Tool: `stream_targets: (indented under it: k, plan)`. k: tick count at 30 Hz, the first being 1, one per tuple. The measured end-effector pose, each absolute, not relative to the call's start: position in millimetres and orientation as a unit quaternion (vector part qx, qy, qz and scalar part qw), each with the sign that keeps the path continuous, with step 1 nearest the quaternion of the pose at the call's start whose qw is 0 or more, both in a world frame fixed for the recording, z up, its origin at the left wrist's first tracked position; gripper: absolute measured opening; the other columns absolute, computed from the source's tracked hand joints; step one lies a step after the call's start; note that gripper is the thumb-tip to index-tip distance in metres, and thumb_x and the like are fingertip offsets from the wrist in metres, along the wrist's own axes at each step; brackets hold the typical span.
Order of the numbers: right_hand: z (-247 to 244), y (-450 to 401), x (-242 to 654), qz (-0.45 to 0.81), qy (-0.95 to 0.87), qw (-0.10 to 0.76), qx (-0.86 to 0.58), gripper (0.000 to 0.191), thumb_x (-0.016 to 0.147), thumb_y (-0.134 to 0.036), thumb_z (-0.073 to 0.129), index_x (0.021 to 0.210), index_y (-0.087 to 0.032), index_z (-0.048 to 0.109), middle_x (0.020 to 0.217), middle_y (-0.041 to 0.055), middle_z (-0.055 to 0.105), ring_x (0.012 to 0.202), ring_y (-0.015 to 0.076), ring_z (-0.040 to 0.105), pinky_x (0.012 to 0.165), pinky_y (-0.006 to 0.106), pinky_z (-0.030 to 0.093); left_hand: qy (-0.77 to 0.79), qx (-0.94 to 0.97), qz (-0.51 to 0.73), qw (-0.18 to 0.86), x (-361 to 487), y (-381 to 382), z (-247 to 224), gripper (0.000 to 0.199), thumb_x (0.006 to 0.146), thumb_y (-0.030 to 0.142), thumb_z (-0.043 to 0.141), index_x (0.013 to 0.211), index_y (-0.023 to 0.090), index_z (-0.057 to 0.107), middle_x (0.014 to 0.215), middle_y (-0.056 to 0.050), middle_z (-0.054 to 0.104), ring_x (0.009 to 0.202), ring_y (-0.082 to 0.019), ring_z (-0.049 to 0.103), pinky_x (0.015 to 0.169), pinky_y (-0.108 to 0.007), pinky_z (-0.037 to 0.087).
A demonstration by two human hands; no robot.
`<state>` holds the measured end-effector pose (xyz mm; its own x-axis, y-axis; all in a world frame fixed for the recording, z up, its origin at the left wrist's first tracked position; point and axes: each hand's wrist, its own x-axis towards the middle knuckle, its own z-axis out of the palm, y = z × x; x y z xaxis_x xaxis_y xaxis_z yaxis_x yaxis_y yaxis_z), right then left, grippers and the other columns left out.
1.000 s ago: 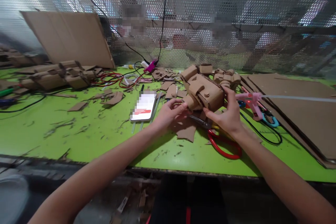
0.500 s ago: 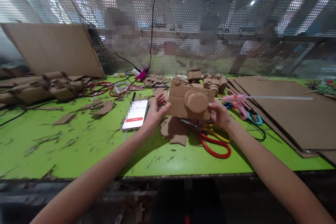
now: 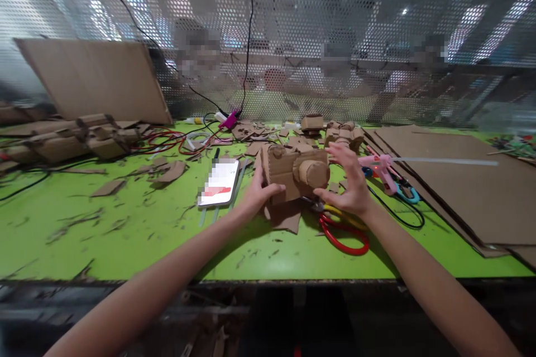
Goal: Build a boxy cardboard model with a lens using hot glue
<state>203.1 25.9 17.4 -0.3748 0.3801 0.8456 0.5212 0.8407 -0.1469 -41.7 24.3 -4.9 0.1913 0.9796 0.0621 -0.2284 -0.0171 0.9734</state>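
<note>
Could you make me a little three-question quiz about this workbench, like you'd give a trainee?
1. True or false: the left hand grips the cardboard model.
2. Which lies on the green table below the right hand? A) red-handled scissors B) a hammer C) a stapler
3. Fill in: the pink tool right of the model is a glue ____.

Key: 1 true; 2 A; 3 gun.

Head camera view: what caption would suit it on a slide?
Two bare hands, left and right, hold a cardboard camera model over a green workbench.
</note>
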Motion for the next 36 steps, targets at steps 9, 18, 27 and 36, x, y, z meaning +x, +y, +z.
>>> stream_targets:
  k: [9, 18, 27, 36]
  plan:
    - [20, 14, 186, -0.161, -0.834, 0.462, -0.255, 0.057, 0.083, -0.024, 0.069, 0.138, -0.028, 0.054, 0.125, 0.0101, 0.069, 0.109, 0.0256, 0.069, 0.091, 0.043, 0.06, 0.37, 0.533, 0.542, 0.534, -38, 20, -11, 0.071, 0.069, 0.032, 0.079, 0.131, 0.026, 0.045, 0.136, -0.012, 0.059, 0.13, -0.031, 0.054, 0.106, -0.045, 0.047]
    - [21, 10, 183, -0.181, -0.812, 0.491, -0.26, 0.058, 0.082, -0.024, 0.068, 0.138, -0.03, 0.056, 0.125, 0.0082, 0.07, 0.109, 0.0271, 0.07, 0.092, 0.044, 0.06, 0.387, 0.516, 0.558, 0.522, -32, 7, -2, 0.065, 0.066, 0.029, 0.079, 0.123, 0.027, 0.046, 0.134, -0.01, 0.059, 0.13, -0.029, 0.054, 0.105, -0.041, 0.048]
    - [19, 10, 181, -0.189, -0.793, 0.5, -0.292, 0.051, 0.082, -0.027, 0.067, 0.133, -0.03, 0.061, 0.123, 0.0081, 0.072, 0.11, 0.0282, 0.07, 0.094, 0.046, 0.059, 0.388, 0.515, 0.579, 0.499, -29, 2, -1, 0.064, 0.064, 0.028, 0.08, 0.118, 0.029, 0.045, 0.131, -0.006, 0.059, 0.126, -0.026, 0.055, 0.107, -0.038, 0.045]
    - [17, 8, 176, -0.209, -0.776, 0.509, -0.307, 0.054, 0.082, -0.027, 0.067, 0.136, -0.028, 0.058, 0.122, 0.0093, 0.072, 0.108, 0.0282, 0.071, 0.092, 0.044, 0.059, 0.376, 0.518, 0.583, 0.502, -25, -4, 0, 0.069, 0.068, 0.029, 0.078, 0.125, 0.027, 0.04, 0.137, -0.009, 0.057, 0.131, -0.025, 0.053, 0.108, -0.036, 0.046]
